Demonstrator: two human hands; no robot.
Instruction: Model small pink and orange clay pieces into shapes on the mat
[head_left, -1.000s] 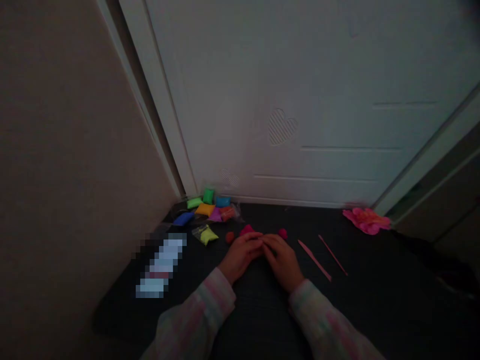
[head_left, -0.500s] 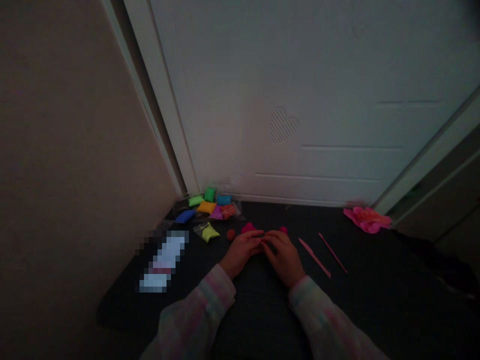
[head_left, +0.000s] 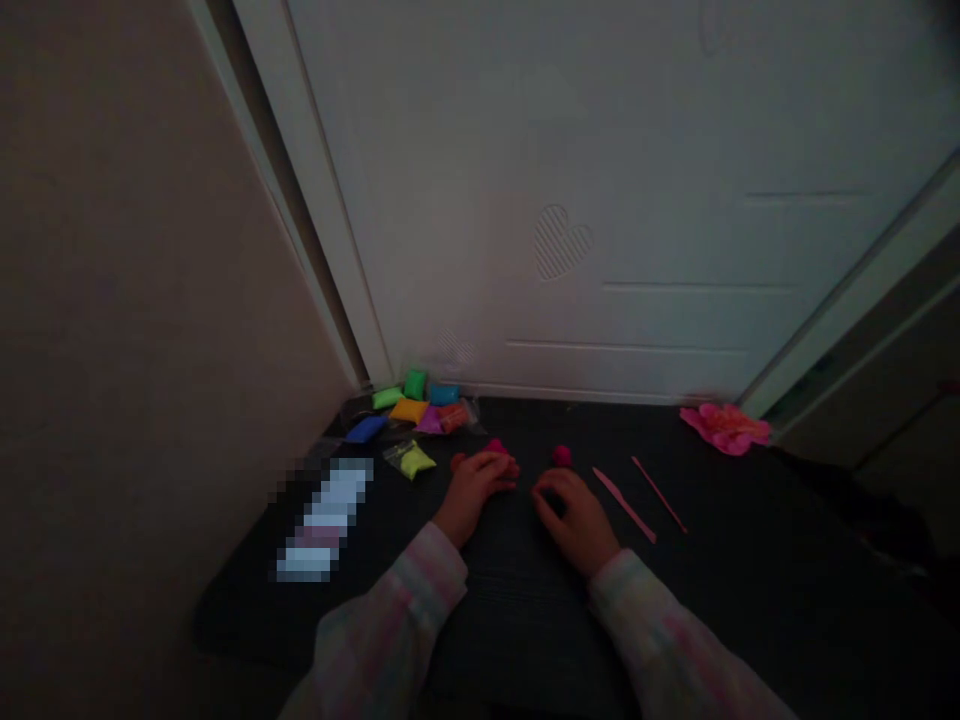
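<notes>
My left hand (head_left: 480,488) is over the dark table, fingers stretched out side by side and slightly bent. Just beyond its fingers is a magenta clay lump (head_left: 496,446), partly covered by them. A small orange-red clay ball (head_left: 457,461) peeks out behind its knuckles. My right hand (head_left: 573,512) is curled, thumb and fingertips brought together; whatever may be between them is too dark to see. A second magenta clay lump (head_left: 562,456) lies just past its knuckles. Right of that hand lie a pink modelling knife (head_left: 624,505) and a thin pink stick tool (head_left: 660,495).
Several small bags of coloured clay, among them a yellow one (head_left: 416,460) and a blue one (head_left: 367,430), lie at the back left. A blurred-out pale object (head_left: 326,520) is at the left. A pink flower-shaped piece (head_left: 726,428) rests at the back right, before a white door (head_left: 600,180).
My hands, which were touching at the fingertips, have come apart, the left moving left and the right moving right. The view has shifted slightly.
</notes>
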